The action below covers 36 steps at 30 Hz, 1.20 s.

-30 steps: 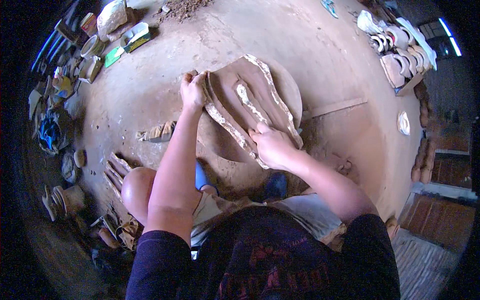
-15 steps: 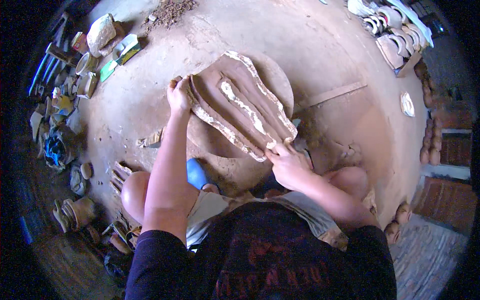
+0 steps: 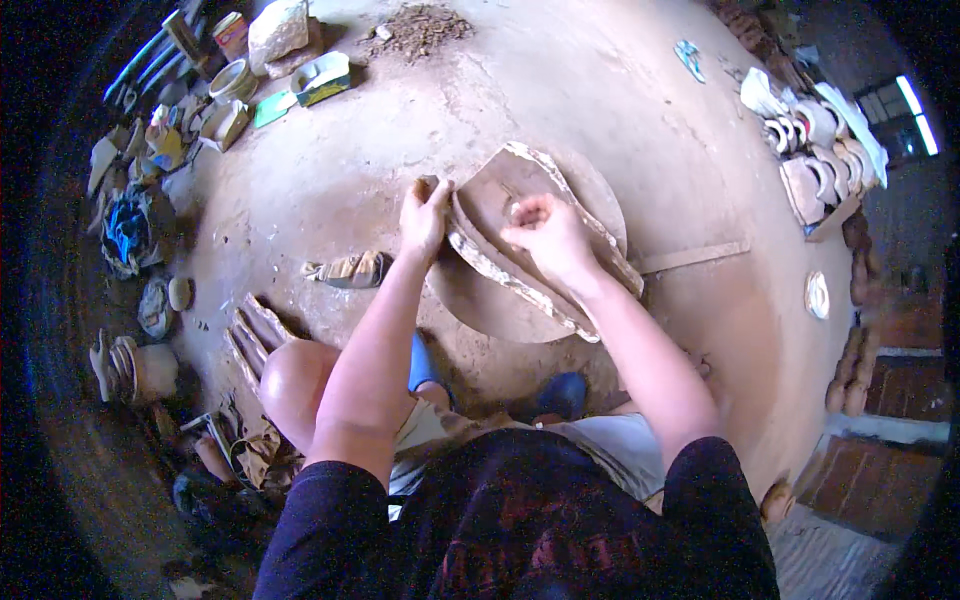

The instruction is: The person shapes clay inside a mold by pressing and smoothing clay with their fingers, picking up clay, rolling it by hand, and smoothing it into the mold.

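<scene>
A long brown trough-shaped clay mould (image 3: 480,185) with chipped white rims lies tilted over a round, dusty disc (image 3: 480,312) on the floor. My left hand (image 3: 424,216) is closed on the mould's far left edge. Over the hollow of the mould is my right hand (image 3: 552,238), its fingers curled together by the middle ridge. Whatever those fingers pinch, if anything, is too small to make out. My right hand and forearm cover most of the ridge and part of the near end.
A wooden strip (image 3: 695,257) lies right of the disc, and a cloth-like bundle (image 3: 350,270) to its left. Another ridged piece (image 3: 258,335) sits by my left knee. Containers and a pale rock (image 3: 280,35) stand far left; curved pieces (image 3: 825,170) are stacked far right.
My right hand has left the mould's near end and moved up over its middle ridge. My left hand stays on the left edge. The view has shifted.
</scene>
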Tool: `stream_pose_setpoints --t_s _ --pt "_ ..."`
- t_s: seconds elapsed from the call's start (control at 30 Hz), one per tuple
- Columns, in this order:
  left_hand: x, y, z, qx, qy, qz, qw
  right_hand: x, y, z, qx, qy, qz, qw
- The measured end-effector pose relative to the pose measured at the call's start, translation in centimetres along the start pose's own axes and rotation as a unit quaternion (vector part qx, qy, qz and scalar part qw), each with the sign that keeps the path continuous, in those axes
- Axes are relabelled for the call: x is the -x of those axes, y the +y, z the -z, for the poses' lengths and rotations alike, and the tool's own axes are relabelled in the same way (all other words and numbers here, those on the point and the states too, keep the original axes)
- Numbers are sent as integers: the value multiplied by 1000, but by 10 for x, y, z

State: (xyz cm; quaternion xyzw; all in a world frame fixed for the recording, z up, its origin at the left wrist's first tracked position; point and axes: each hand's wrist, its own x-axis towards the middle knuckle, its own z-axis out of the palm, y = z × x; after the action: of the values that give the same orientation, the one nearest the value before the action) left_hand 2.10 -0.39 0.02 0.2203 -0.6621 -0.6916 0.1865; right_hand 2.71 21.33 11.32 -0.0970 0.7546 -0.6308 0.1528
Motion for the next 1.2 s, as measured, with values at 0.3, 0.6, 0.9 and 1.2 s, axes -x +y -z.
stream_pose_setpoints --t_s 0.3,0.6,0.9,1.2 --pt "19 17 -5 -5 8 31 999 -82 15 -53 198 -50 4 979" --pt "11 0 -1 -150 17 -8 989 -107 15 -65 245 -66 -46 966" --pt "5 5 0 -139 1 -1 990 -86 3 -67 315 -78 -14 946" --pt "3 5 -13 -216 33 -19 976 -70 12 -41 242 -87 -147 955"
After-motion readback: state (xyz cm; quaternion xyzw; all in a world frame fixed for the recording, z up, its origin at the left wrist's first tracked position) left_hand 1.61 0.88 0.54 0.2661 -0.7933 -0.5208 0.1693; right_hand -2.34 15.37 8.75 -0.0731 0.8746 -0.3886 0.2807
